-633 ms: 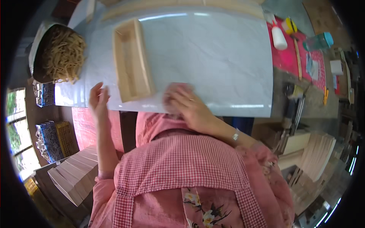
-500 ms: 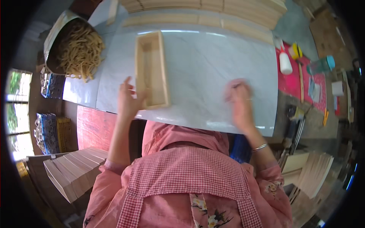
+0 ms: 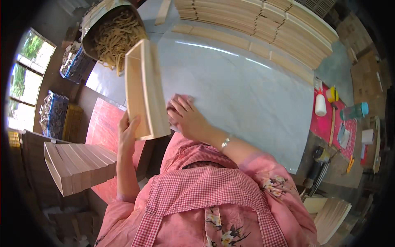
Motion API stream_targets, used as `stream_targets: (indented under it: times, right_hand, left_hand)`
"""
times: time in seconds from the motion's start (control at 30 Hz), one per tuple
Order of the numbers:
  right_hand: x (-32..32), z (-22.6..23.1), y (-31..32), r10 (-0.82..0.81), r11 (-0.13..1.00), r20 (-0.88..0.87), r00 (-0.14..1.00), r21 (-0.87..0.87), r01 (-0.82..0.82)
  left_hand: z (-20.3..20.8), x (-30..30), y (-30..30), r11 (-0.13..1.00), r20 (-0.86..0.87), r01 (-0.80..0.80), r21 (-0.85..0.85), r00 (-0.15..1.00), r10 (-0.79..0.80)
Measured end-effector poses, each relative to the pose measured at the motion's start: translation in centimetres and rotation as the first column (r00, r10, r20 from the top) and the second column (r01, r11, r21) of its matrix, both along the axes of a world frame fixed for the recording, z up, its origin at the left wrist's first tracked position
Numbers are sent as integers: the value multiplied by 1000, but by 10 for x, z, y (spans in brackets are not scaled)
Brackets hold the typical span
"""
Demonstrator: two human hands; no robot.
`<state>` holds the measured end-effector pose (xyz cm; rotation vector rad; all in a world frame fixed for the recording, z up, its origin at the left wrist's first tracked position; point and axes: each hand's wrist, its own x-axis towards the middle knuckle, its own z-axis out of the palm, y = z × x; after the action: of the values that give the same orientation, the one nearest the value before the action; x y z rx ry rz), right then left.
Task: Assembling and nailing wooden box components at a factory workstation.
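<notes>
A long, shallow wooden box [image 3: 154,96] of pale wood is raised and tilted at the left of the table. Its near left corner is gripped by my left hand [image 3: 128,129], the thumb over the rim. My right hand [image 3: 187,117] is closed over a pink cloth [image 3: 188,98] close to the box's right side. Most of the cloth is hidden beneath my fingers. I cannot tell whether it touches the box.
A marbled grey table [image 3: 242,103] lies in front of me. Stacked wooden strips [image 3: 251,22] line its far side. At the back left sits a bin of rubber bands [image 3: 119,39]. Nested wooden frames [image 3: 78,166] stand lower left. A white glue bottle [image 3: 320,105] is at right.
My left hand has taken hold of the box, lifting and tilting it to the left. My right hand has swept left across the table with the cloth. The view has turned.
</notes>
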<state>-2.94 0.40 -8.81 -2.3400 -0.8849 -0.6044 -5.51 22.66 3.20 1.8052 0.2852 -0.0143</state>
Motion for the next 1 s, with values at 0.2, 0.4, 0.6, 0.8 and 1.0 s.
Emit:
stream_targets:
  times: [0.2,0.4,0.6,0.8,1.0]
  right_hand:
    - [46,29,-119,-308,946,-111,945,-144,291]
    - [185,-14,-109,-454,870,108,884,-163,466]
    - [114,-17,79,235,972,20,972,-30,-234]
    - [50,11,24,313,928,-290,904,-111,-357]
    - [48,-5,-26,149,953,-312,938,-209,-221]
  left_hand:
    - [0,-45,61,916,120,-394,-71,909,400]
    - [8,-32,62,886,138,-414,-208,885,445]
    - [1,-28,59,907,35,-404,-122,911,410]
    - [59,-50,86,915,177,-400,-48,898,402]
    - [172,-126,221,613,565,-747,258,631,531]
